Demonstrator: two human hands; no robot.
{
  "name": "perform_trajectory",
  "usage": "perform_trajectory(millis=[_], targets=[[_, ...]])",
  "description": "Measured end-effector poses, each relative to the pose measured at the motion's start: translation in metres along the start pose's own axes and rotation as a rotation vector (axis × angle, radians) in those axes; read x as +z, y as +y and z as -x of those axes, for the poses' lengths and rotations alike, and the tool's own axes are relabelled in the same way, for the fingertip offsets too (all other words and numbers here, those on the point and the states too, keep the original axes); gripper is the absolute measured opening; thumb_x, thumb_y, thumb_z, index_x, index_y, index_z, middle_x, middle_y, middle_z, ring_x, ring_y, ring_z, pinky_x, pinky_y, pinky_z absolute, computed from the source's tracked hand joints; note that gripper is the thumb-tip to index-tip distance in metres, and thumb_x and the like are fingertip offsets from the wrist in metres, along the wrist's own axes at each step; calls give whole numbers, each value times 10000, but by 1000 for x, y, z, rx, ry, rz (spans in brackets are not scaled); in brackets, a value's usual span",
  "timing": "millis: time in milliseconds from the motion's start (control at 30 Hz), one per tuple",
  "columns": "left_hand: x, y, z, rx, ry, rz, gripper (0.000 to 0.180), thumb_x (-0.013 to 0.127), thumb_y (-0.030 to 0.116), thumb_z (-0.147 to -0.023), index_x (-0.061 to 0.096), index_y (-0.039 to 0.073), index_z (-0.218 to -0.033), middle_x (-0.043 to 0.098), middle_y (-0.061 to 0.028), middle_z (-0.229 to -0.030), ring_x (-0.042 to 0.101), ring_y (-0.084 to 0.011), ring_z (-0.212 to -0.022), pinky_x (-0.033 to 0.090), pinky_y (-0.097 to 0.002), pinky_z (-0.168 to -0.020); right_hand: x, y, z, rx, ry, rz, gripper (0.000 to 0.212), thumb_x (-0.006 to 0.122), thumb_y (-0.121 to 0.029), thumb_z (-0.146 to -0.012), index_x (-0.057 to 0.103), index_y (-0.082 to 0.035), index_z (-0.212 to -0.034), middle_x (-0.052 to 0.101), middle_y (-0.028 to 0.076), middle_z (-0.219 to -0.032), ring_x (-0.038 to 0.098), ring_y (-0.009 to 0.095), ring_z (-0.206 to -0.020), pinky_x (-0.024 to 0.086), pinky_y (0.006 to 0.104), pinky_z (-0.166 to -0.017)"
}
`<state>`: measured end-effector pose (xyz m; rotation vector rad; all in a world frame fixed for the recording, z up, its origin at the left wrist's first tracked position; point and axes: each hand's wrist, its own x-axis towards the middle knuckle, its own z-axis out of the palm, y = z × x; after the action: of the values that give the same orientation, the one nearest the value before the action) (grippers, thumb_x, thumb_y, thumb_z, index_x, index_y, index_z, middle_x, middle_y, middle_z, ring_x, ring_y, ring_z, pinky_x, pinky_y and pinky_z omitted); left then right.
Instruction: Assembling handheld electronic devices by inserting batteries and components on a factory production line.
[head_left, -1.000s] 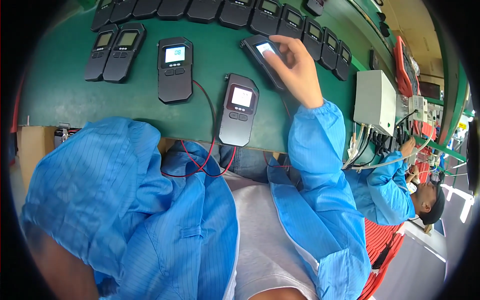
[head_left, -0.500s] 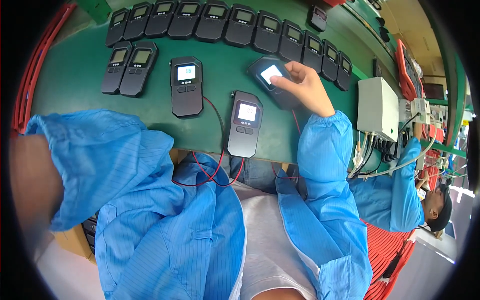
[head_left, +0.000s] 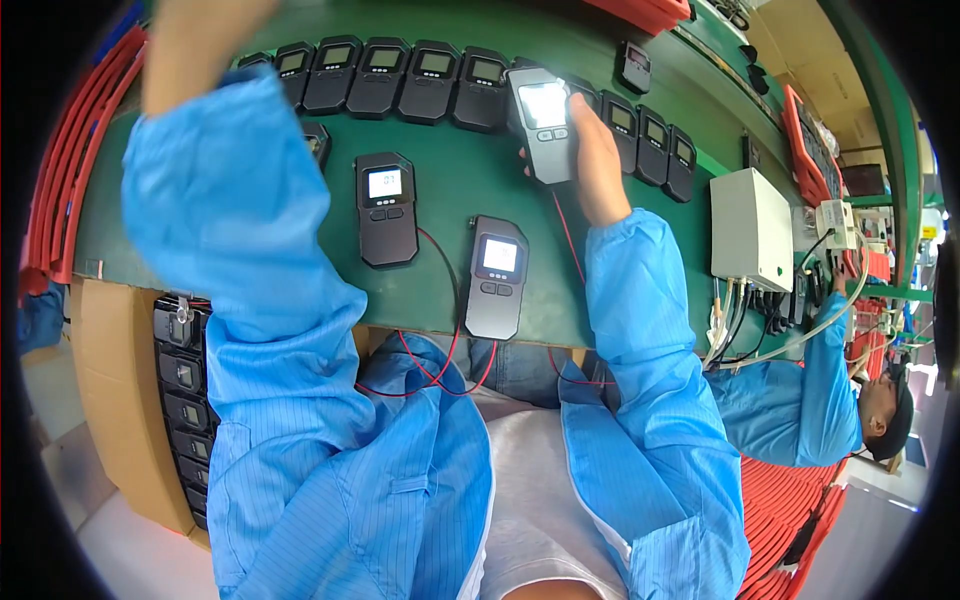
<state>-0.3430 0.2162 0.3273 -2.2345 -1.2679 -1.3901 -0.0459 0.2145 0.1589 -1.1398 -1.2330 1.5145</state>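
Observation:
My right hand [head_left: 598,165] grips a dark handheld meter [head_left: 549,155] with a brightly lit screen, lifted and tilted above the bench; a red wire runs down from it. My left hand [head_left: 205,40] is smeared by motion over the far left of the bench, its fingers not shown. Two other lit meters lie face up on the green bench: one left of centre [head_left: 386,225] and one near the front edge [head_left: 496,290]. Red and black wires trail from these two over the edge.
A curved row of unlit meters [head_left: 425,90] lines the back. At right stand a white box [head_left: 750,230] with cables and a red tray [head_left: 815,150]. A cardboard box [head_left: 130,390] holding more meters stands at lower left. A co-worker [head_left: 800,410] sits at far right.
My right hand has raised the lit meter off the bench and turned it more upright. My left arm has swung from the lower left up over the far left of the bench.

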Motion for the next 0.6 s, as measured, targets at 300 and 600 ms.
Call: perform_trajectory(millis=[300,600], targets=[[91,36,7,-152,-785,269,320,653,297,-848,628,-13,-922,626,-117,-733,577,-207,-640,466,-318,-606,4,16,10,-96,78,-79,474,360,-430,-997,511,-12,-1162,632,138,-913,653,234,-711,550,345,-596],[137,37,26,-221,-1051,180,597,571,553,-873,683,-14,-1023,666,-116,-872,624,-261,-861,475,-303,-749,9,5,19,-74,26,-131,548,339,-495,-983,514,-2,-1144,633,163,-841,647,238,-675,532,318,-580]])
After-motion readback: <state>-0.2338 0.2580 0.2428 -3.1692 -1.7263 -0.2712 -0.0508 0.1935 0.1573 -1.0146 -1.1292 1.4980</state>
